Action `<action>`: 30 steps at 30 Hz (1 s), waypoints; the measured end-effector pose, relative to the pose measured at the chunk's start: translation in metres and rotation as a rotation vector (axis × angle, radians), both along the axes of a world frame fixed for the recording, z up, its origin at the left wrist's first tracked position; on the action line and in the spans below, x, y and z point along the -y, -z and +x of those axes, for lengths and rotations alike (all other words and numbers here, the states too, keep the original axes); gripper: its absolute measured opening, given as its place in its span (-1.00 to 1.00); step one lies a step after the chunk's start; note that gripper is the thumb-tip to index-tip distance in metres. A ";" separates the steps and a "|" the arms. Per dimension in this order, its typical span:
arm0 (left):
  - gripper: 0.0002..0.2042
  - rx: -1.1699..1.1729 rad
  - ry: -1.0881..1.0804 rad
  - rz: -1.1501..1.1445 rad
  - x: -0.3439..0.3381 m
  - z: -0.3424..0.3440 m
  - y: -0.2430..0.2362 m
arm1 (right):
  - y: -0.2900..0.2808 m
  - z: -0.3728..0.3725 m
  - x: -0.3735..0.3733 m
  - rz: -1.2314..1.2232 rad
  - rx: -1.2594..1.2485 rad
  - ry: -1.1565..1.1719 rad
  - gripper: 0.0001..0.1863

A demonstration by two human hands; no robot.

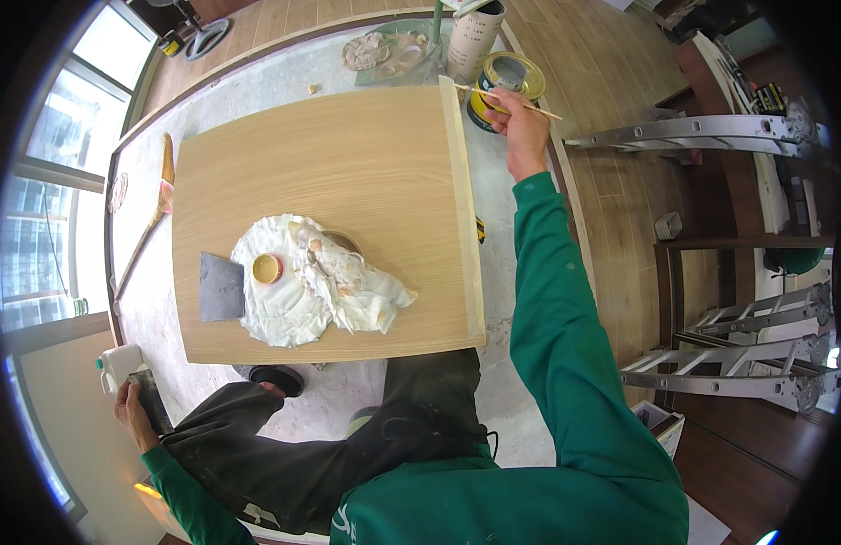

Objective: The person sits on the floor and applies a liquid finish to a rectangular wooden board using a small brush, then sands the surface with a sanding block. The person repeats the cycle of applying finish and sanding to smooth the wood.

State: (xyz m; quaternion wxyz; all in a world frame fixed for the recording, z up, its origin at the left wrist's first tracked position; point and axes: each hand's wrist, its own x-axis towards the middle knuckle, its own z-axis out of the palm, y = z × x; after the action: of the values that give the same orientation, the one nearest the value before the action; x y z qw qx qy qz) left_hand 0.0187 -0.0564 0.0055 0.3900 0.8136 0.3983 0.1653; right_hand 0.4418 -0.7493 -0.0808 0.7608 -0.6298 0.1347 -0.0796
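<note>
Beyond the far right corner of a wood-grain panel [329,154], my right hand [524,132] is closed on a thin brush [540,111], a slim wooden-handled one. Its tip reaches the far end of a pale tape strip [466,218] along the panel's right edge. Low at the left, by my knee, my left hand [135,414] grips a dark flat rectangular thing [154,400] whose kind I cannot make out. On the panel lie a crumpled white cloth [279,318], a small round yellowish container [267,268] on it, and a grey square plate [221,289] beside it.
Past the panel's far right corner stand an open yellow-and-black can [520,80] and a tall pale cylinder [475,44]. A clear plastic tray [398,54] lies near them. Metal ladders [684,133] are at the right, a white jug [120,363] at the left.
</note>
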 end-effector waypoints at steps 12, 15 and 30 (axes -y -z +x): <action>-0.67 0.004 -0.004 -0.002 -0.002 -0.002 0.000 | -0.002 -0.017 -0.004 -0.016 -0.022 0.021 -0.72; -0.66 0.002 -0.002 0.019 -0.005 -0.004 0.003 | 0.003 -0.029 -0.001 -0.013 -0.008 -0.005 -0.71; -0.65 -0.029 0.036 0.086 0.011 0.001 -0.007 | -0.002 -0.075 0.005 -0.116 -0.043 -0.052 -0.69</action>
State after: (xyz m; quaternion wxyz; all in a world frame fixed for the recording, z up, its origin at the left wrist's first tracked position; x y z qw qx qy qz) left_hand 0.0197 -0.0676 0.0130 0.3519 0.8389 0.3816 0.1634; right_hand 0.3671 -0.7540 -0.0784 0.7217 -0.6778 0.1297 -0.0541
